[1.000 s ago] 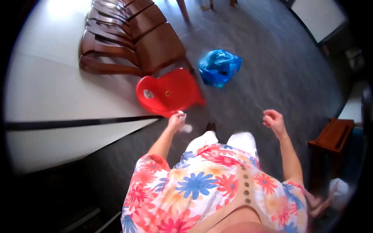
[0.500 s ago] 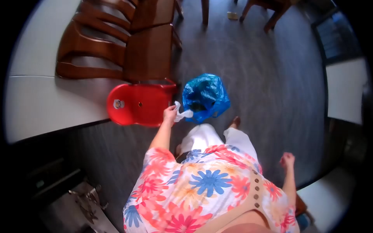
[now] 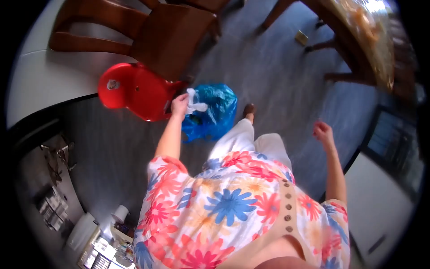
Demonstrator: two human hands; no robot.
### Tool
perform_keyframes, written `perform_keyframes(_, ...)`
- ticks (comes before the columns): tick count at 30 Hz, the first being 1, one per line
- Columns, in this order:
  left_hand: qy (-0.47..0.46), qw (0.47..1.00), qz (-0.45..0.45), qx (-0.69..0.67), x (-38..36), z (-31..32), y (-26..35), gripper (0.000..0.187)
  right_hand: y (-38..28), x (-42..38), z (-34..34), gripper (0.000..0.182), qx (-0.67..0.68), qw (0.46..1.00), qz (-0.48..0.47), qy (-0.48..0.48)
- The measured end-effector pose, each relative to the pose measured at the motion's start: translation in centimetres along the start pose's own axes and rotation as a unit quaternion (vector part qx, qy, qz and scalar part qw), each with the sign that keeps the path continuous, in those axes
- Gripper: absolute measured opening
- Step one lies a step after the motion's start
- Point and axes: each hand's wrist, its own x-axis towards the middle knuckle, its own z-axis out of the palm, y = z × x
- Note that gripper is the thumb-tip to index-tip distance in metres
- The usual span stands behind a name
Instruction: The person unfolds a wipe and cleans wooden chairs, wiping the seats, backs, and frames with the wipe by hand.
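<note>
Apparently positioning: left fingers pinch white scrap, blue bag just beyond; right fingers curled, hold unclear; next needs steady pinch.

Scanning the room now, and not one word, number or brand can be read! Here's a small pale sticker on the backrest of the red chair, some little picture on it, but too small and blurred for any lettering to come through.
</note>
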Motion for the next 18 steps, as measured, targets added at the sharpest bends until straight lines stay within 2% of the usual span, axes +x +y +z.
perform_keyframes(2,0.030,0.997,0.046,0.056,-1.0,1.2,5.5,0.025,0.8,3.3,-1.3,0.020,-0.036,0.998,0.035,-0.023)
perform_keyframes(5,0.086,0.992,0.083,0.038,1.3,1.3,11.0,0.024,0.0,8.0,-4.0,0.018,-0.121,0.983,0.110,-0.086)
perform_keyframes(8,0.171,0.976,0.094,0.097,2.8,0.6,15.8,0.023,-3.6,12.1,-5.7,0.017,-0.219,0.956,0.146,-0.127)
perform_keyframes(10,0.232,0.953,0.143,0.130,6.2,-0.9,15.2,0.023,-8.0,15.2,-6.3,0.017,-0.239,0.949,0.146,-0.142)
perform_keyframes(12,0.300,0.929,0.085,0.201,7.2,-1.7,16.9,0.021,-12.7,19.6,-6.4,0.017,-0.266,0.942,0.136,-0.153)
perform_keyframes(13,0.251,0.949,-0.003,0.192,8.0,-2.5,17.5,0.031,-15.5,22.6,-5.9,0.016,-0.281,0.939,0.126,-0.157)
perform_keyframes(16,0.343,0.835,-0.193,0.384,11.7,-1.8,15.5,0.046,-24.1,30.8,-3.8,0.016,-0.285,0.933,0.090,-0.199)
perform_keyframes(17,0.321,0.864,-0.229,0.312,12.9,-1.9,14.2,0.055,-26.3,33.5,-3.0,0.017,-0.286,0.930,0.078,-0.219)
perform_keyframes(18,0.342,0.861,-0.209,0.313,13.8,-1.2,13.0,0.054,-29.4,35.1,-1.2,0.017,-0.273,0.934,0.053,-0.227)
